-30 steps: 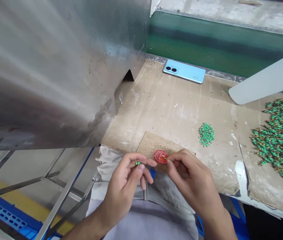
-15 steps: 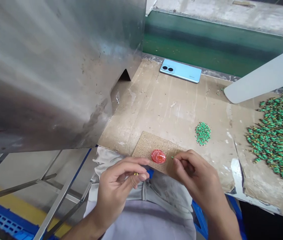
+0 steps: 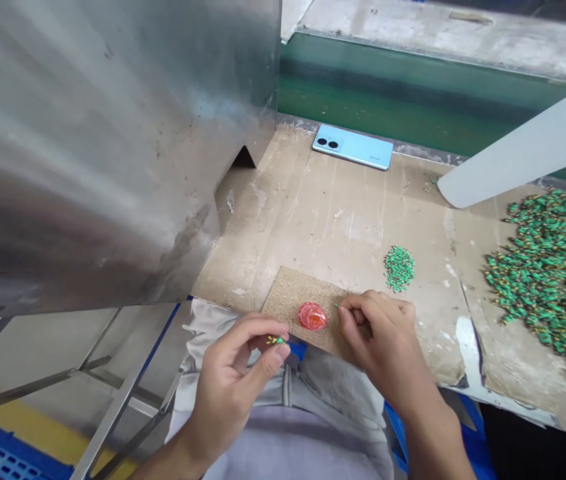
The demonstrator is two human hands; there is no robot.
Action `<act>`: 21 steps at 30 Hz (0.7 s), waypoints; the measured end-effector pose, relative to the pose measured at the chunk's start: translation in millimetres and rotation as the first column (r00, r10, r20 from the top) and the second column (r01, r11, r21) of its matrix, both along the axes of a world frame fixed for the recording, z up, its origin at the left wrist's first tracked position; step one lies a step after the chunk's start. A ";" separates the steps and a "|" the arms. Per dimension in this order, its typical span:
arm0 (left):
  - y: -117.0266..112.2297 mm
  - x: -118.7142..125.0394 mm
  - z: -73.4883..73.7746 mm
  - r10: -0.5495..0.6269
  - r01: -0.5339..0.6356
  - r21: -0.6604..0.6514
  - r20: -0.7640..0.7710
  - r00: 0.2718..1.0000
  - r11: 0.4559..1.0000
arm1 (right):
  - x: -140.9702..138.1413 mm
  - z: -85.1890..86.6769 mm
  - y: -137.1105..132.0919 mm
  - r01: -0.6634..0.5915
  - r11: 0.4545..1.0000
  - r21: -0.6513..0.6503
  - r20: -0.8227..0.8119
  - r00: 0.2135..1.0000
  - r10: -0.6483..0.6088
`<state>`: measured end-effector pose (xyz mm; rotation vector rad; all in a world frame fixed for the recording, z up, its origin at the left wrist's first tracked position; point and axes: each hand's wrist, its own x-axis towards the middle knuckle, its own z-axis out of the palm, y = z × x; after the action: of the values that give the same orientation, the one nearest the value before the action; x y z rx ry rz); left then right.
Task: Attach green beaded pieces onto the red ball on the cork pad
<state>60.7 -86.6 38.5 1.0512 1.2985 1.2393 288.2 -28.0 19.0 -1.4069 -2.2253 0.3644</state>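
Note:
My left hand pinches a tiny green-and-yellow piece between thumb and index finger, just off the near edge of a speckled brown board. On that board lies a glossy red blob, wet-looking and orange in the middle. To the right of the blob, my right hand has its fingertips closed on a small green piece, whose tip pokes out to the left. Beyond the right hand, a small pile of green pieces sits on the worn table covering.
A large heap of green-and-yellow pieces spreads at the right. A light blue phone lies toward the back, near a green belt. A white slanted tube reaches in from the right. A big metal housing blocks the left.
The green part of the piece in my left hand now shows between the fingertips. My right hand still pinches its green piece near the red blob. The view has shifted slightly.

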 end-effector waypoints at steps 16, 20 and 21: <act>3.3 -2.3 -0.5 -0.007 0.007 0.039 -0.009 1.000 0.999 | -3.6 -8.2 2.2 0.010 1.000 -0.006 -0.027 1.000 -0.010; 4.0 -2.0 -1.4 -0.001 0.001 0.039 0.006 1.000 0.999 | -5.2 -10.5 4.3 0.037 0.999 -0.002 -0.059 0.998 -0.037; 4.0 -1.9 -1.5 -0.002 0.002 0.036 0.015 1.000 0.999 | -5.6 -10.5 4.8 0.043 0.999 -0.001 -0.068 0.997 -0.043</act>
<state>58.8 -82.7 37.0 1.0670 1.2678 1.2713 282.6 -23.2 8.5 -1.4185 -2.1376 0.3912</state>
